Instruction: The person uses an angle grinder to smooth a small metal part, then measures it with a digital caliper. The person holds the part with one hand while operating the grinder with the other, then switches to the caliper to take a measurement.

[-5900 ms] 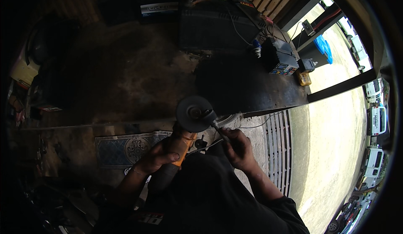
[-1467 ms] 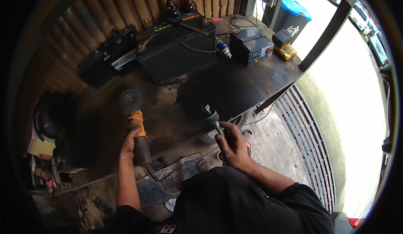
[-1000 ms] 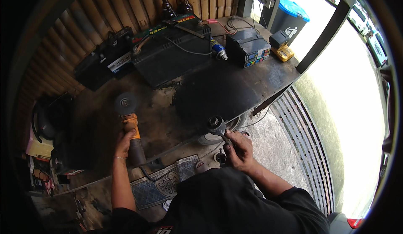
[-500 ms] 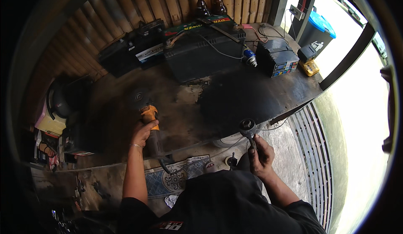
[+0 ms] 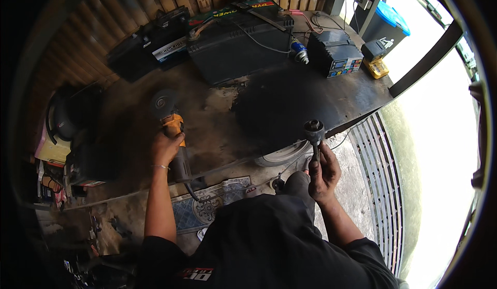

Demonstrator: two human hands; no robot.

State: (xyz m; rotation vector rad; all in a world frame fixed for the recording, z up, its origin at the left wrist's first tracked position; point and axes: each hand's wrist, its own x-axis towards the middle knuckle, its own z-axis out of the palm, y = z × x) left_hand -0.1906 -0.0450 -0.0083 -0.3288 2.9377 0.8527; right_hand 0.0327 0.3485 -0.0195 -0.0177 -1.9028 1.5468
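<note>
My left hand (image 5: 164,147) grips the orange body of an angle grinder (image 5: 171,128) that rests on the dark workbench (image 5: 217,123), its round disc (image 5: 163,102) pointing away from me. My right hand (image 5: 322,172) is closed around a dark metal tool (image 5: 313,133) with a round head, held upright just off the bench's front edge. The two hands are well apart, the grinder at the left, the metal tool at the right.
Large black batteries (image 5: 238,45) and a smaller one (image 5: 155,35) stand at the back of the bench by a wooden slat wall. A spray can (image 5: 298,49), a small black box (image 5: 335,53) and a yellow device (image 5: 376,67) sit at the right. A floor grate (image 5: 380,185) lies right.
About six seconds ago both hands worked together at the grinder's disc. Since then my left hand has carried the grinder left onto the bench, and my right hand has drawn the metal tool away to the right.
</note>
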